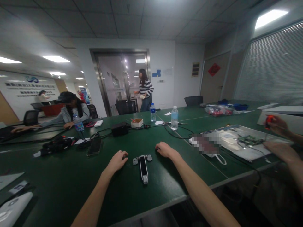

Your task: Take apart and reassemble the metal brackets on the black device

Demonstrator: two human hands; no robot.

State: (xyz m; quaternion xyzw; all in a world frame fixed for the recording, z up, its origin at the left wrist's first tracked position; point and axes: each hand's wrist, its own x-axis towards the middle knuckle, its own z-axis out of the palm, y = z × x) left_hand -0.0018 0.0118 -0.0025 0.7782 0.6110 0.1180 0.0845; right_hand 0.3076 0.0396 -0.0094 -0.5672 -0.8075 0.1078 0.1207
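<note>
On the green table in front of me lies a white-and-black device (143,168), a long narrow body with a small grey piece sticking out on each side at its far end. My left hand (117,160) rests on the table just left of it, palm down, fingers loosely bent and apart, holding nothing. To the device's upper right, my right hand (167,150) also lies on the table with bent fingers. Its fingertips are partly hidden, and I make out no object in it. Neither hand touches the device.
Two water bottles (174,118) stand ahead, near a small box (137,123) and a black adapter (121,128). Cables cross the table. At right, another person's hand (276,126) holds a red-handled screwdriver (269,121) near a circuit board (251,139). A seated person (71,110) is far left.
</note>
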